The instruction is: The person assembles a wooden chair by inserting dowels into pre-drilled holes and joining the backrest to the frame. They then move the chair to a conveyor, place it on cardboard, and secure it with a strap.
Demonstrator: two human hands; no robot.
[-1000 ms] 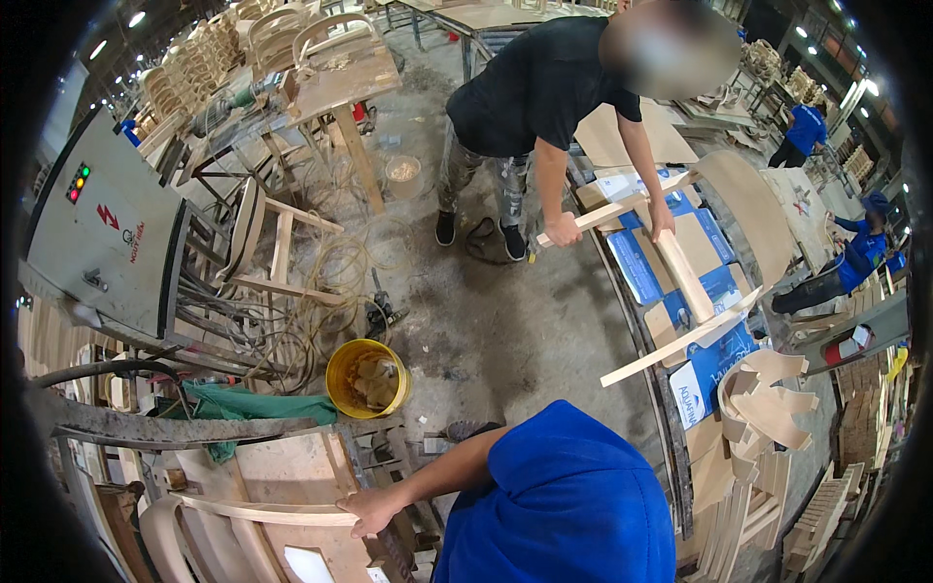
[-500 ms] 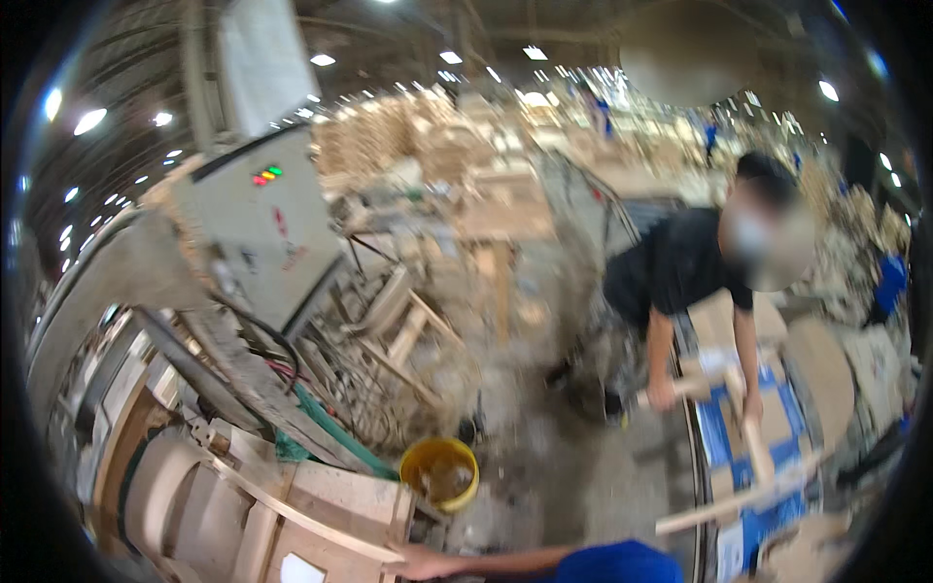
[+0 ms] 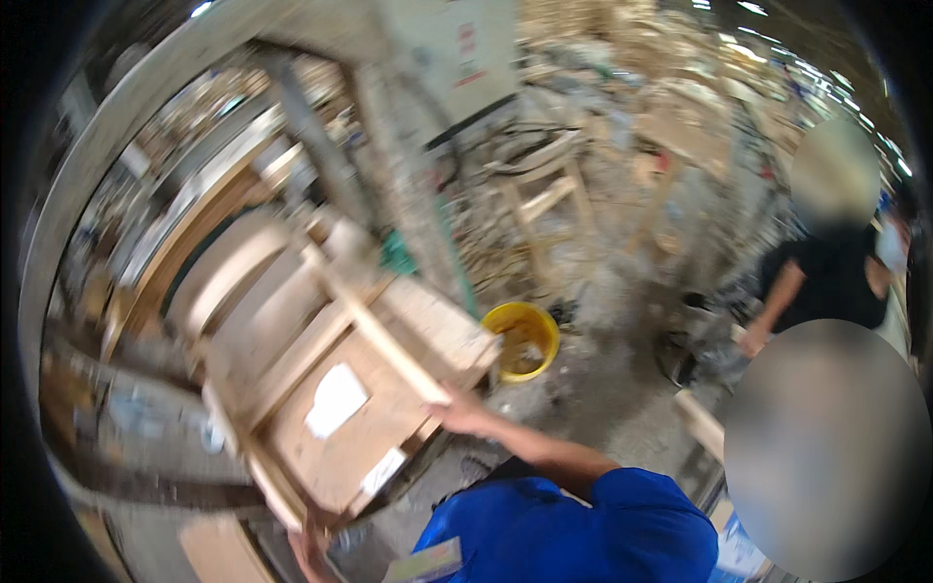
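Frame of pale wood (image 3: 374,324), 1 broad curved band + 2 straight rails, lies over flat brown wooden board (image 3: 306,464), all left of round yellow bucket (image 3: 552,348) (landmark). Curved band (image 3: 233,277) = far end, well left of bucket; how rails join it is too blurred to tell.

R hand (image 3: 466,414): just below-left of bucket, bare fingers closed round near end of R rail. Bare forearm, bright blue sleeve (image 3: 641,510) below bucket. L hand (image 3: 309,556): well below-left of bucket, at near end of L rail (image 3: 255,462), touching it; part cut off by pic edge + blurred, so can't tell how tight or wide.

Btw rails, left of bucket: irregular flat white piece (image 3: 336,400) on board. 2nd small white piece (image 3: 384,471) nr board's near edge, below-left of bucket. Bucket holds light brown scraps, prob. wood. Green cloth (image 3: 397,255) up-left of bucket. Stool-like pale wooden frame (image 3: 544,199) beyond bucket; tall light-grey cabinet (image 3: 466,58) farther back, up-left.

Co-worker in black top (image 3: 836,282) well right of bucket, bare arm lowered; pale wood plank (image 3: 700,425) below-right.
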